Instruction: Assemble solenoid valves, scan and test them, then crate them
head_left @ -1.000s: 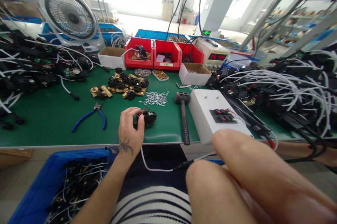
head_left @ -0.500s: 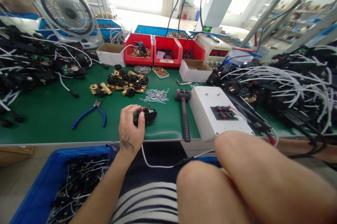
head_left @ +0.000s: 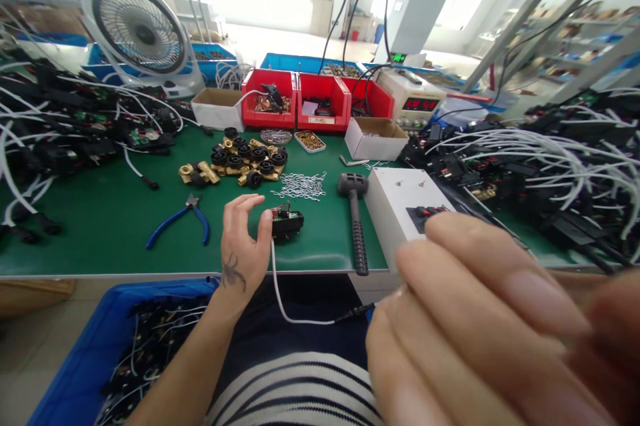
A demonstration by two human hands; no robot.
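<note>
My left hand point(head_left: 245, 233) rests over the green bench with its fingers and thumb apart, holding nothing. Just right of its thumb lies a black plastic housing point(head_left: 289, 225) with a small circuit board and red wires showing; whether the thumb touches it I cannot tell. From the housing a white cable point(head_left: 278, 289) hangs over the bench edge to a black connector point(head_left: 354, 312). My right hand point(head_left: 480, 333) looms blurred and very close to the camera at lower right. Its fingers are bent and pressed together; anything inside them is hidden.
Blue-handled pliers point(head_left: 179, 221) lie left, brass fittings point(head_left: 250, 161) and metal clips point(head_left: 301, 186) behind. A black mallet point(head_left: 357, 223) lies beside a white switch box point(head_left: 400, 206). Wired parts pile up at both sides. Red bins point(head_left: 324, 103) stand at the back; a blue crate point(head_left: 80, 359) sits below left.
My left hand has let go of the black housing and shifted slightly left of it. My right hand has turned, now covering part of the white box. The view has shifted slightly.
</note>
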